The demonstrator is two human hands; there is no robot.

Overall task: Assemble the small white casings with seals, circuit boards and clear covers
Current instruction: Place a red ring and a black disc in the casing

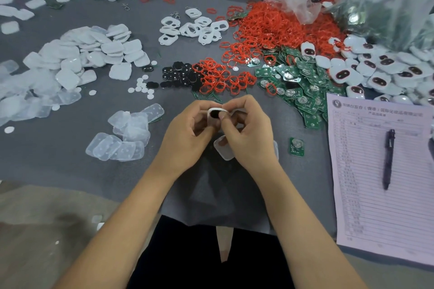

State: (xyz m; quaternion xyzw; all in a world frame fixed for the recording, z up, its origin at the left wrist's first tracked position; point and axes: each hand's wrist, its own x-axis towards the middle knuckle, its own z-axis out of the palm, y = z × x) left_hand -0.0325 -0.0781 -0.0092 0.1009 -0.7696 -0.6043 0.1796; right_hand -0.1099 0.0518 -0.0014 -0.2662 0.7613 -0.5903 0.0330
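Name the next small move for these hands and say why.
Probably press the black pad fully down into the white casing. Both the left hand and right hand pinch it, and the right thumb lies on the pad.

Two bare hands, the left hand [187, 129] and the right hand [246, 131], together hold one small white plastic casing [217, 112]. One dark blue pen [388, 159] lies on one printed paper form [366, 195]. One green circuit board [296, 146] sits alone. Red rubber seal rings [270, 28], clear plastic covers [122, 141] and black pads [178, 75] lie in heaps too many to count.
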